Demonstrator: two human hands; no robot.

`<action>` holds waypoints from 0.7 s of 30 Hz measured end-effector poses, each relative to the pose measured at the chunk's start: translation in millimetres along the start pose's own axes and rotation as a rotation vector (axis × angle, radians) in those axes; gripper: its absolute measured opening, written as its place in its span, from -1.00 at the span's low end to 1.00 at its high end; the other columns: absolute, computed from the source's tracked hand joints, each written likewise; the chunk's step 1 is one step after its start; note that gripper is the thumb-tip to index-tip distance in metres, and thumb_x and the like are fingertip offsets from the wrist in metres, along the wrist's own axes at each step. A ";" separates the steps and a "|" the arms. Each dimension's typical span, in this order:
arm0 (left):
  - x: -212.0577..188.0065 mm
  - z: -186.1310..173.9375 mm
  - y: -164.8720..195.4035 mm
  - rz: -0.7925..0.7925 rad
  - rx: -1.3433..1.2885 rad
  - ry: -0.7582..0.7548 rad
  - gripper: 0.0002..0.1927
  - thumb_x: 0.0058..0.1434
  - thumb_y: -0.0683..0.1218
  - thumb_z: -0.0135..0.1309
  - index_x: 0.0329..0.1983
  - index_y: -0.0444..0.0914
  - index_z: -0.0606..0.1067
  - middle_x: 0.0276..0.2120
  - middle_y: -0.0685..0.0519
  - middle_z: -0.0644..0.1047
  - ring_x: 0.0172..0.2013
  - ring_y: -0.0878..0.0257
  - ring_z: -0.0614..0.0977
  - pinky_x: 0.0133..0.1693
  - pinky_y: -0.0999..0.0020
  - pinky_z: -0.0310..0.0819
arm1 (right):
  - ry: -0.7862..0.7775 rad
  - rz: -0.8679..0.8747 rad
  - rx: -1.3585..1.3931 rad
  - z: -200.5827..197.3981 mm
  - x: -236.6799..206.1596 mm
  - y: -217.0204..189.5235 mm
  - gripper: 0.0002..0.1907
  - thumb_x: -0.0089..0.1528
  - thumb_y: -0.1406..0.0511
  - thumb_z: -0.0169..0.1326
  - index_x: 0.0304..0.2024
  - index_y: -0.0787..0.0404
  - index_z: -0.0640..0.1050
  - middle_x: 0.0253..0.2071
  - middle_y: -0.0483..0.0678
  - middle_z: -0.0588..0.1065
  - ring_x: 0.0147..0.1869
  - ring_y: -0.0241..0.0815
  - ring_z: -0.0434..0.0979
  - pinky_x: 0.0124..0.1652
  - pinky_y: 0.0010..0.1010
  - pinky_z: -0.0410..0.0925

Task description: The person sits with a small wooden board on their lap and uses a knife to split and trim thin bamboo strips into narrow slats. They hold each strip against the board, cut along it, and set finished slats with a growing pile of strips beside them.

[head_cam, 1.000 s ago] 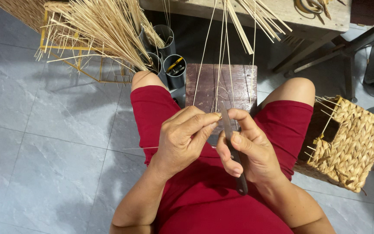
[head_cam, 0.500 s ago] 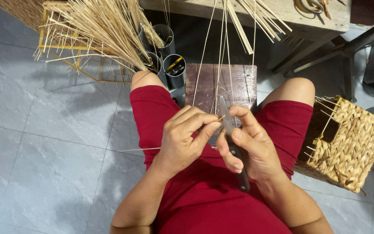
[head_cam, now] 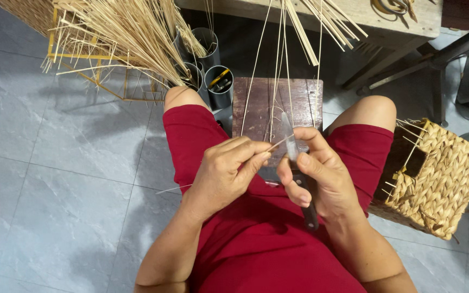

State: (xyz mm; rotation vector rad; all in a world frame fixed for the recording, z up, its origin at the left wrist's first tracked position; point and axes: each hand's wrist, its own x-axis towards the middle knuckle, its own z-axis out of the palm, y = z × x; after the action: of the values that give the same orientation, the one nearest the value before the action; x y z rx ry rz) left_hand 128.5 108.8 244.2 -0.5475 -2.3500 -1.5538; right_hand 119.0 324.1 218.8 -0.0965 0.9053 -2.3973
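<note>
My left hand (head_cam: 221, 173) is pinched shut on a thin pale strip (head_cam: 278, 143) of cane or reed, thumb and forefinger closing on it just short of its end. My right hand (head_cam: 316, 173) is wrapped around a knife (head_cam: 299, 173), the dark handle running down past my palm toward my lap and the narrow blade standing up between my fingers. The strip's tip lies against that blade, so the two hands nearly meet over my red shorts (head_cam: 256, 239).

The strip looks very light and springy, stiff along its length yet easy to split or snap if bent sharply. I judge the best hold is close to the cut, where my fingertips are now, so it cannot whip or buckle; its smooth skin could slip, so a firm pinch suits it. The knife needs a full closed grip on the handle, fingers kept off the edge.

Just beyond my hands, between my knees, stands a small dark wooden stool (head_cam: 275, 103), with several long strands (head_cam: 256, 70) hanging down across it from above. To the right of my right hand sits a woven basket (head_cam: 441, 179) with loose ends poking out. Past my left knee stand grey tubes (head_cam: 218, 87), and further left a big bundle of straw-coloured stalks (head_cam: 126, 32). Farthest off is the bench (head_cam: 386, 16).
</note>
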 end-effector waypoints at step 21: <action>-1.7 3.5 -9.1 -0.032 0.023 -0.017 -0.94 0.37 -0.20 0.14 -0.15 -0.31 0.56 -0.35 -0.02 0.62 -0.30 0.15 0.69 -0.25 0.31 0.57 | -0.035 0.088 0.001 -4.2 11.5 13.8 -0.69 0.40 0.30 0.07 0.17 0.14 0.36 -0.28 0.19 0.53 -0.56 -0.28 0.40 -0.58 -0.56 0.27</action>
State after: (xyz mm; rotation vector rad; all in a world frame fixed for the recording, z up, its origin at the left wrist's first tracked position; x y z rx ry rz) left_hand 125.8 108.6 234.6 -0.5222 -2.3981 -1.5394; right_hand 115.1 312.1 205.4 -0.0953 0.8742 -2.3079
